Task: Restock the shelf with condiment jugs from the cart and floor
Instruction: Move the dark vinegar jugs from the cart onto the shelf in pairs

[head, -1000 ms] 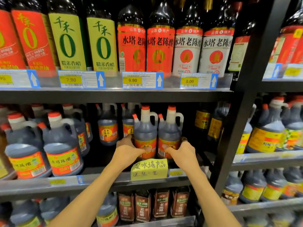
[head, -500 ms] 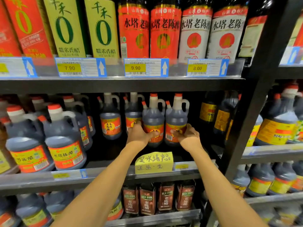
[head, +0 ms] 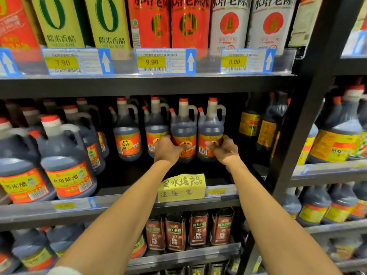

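Two small dark vinegar jugs with red caps and orange labels stand side by side deep on the middle shelf (head: 123, 203). My left hand (head: 168, 150) grips the left jug (head: 183, 128) around its label, thumb across the front. My right hand (head: 223, 148) grips the right jug (head: 211, 126) the same way. Two more small jugs (head: 127, 133) stand just to the left of them, further back.
Larger jugs (head: 65, 165) fill the shelf's left side. Dark bottles (head: 249, 126) stand to the right, by the black upright post (head: 297, 124). A yellow handwritten note (head: 181, 187) hangs on the shelf edge. Tall bottles line the shelf above; small cartons (head: 186, 229) sit below.
Both hands have pushed the two jugs further back into the shelf, and the view has moved closer to the shelf.
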